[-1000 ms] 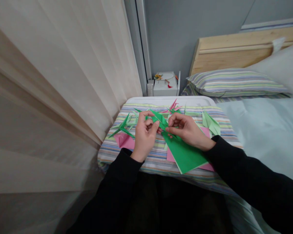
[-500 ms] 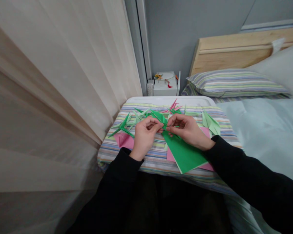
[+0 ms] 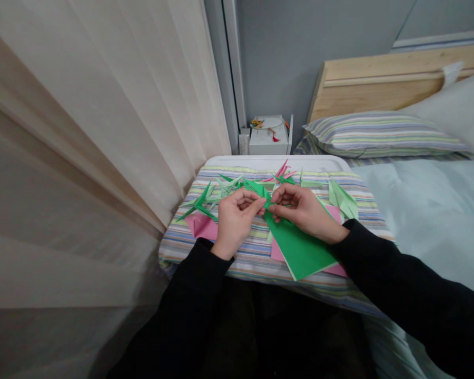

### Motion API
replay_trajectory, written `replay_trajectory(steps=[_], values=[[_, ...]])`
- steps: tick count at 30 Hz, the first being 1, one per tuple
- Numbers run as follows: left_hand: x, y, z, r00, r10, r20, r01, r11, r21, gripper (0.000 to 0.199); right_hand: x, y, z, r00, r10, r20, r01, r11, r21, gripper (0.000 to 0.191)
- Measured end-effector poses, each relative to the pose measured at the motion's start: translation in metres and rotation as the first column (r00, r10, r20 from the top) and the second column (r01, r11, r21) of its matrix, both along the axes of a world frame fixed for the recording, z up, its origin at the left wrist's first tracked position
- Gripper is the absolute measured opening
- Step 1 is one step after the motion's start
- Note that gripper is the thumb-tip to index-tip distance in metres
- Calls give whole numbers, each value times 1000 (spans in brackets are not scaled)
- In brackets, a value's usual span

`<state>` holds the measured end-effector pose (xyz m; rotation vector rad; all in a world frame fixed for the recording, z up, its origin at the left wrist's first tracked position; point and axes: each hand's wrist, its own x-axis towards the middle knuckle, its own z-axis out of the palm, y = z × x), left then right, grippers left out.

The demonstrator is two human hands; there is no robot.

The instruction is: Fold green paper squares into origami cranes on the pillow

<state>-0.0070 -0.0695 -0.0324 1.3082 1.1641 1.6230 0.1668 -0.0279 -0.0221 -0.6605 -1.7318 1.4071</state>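
My left hand (image 3: 235,218) and my right hand (image 3: 302,207) pinch a folded green paper (image 3: 256,188) between them, their fingertips almost meeting. Just below my right hand lies a large green paper sheet (image 3: 300,250) on a pink paper sheet (image 3: 332,213). Left of my left hand are a dark green folded paper crane (image 3: 199,205) and a folded pink paper (image 3: 201,227). A pale green paper crane (image 3: 343,201) lies beyond my right hand, and pink paper points (image 3: 283,171) stick up at the far side.
The papers lie on a striped cloth (image 3: 181,250) over a white tray (image 3: 276,162). A pleated curtain (image 3: 82,131) fills the left side. A white box (image 3: 268,142) stands behind, and a striped pillow (image 3: 383,134), a wooden headboard (image 3: 379,89) and pale blue bedding (image 3: 430,210) lie right.
My left fingers have closed down from a raised, spread grip onto the green fold. The folded paper now lies flatter between my hands, which have barely shifted.
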Motion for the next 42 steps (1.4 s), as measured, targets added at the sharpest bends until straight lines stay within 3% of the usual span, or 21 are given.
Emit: replay_trajectory(steps=[7,27,31,35,38,42], values=[[1,-2,1,1000,20,-23,-21,1000,-5,20,0,-2,1,998,56,5,-55,997,-62,31],[-5,2,2,975,217,42,-217,976,-7,22,0,0,1,1000,-16,19,19,987,-156,29],[-9,3,1,952,298,74,-300,954,22,21,4,3,1,994,-89,-65,78,984,-161,27],[-8,2,2,964,259,58,-262,964,39,20,6,8,-1,972,-159,-174,126,974,-190,19],[-6,2,1,980,197,37,-199,978,69,19,4,7,-1,981,-85,-173,49,977,-206,16],[-4,4,0,987,160,5,-160,983,90,19,2,3,0,992,49,-119,-71,979,-192,24]])
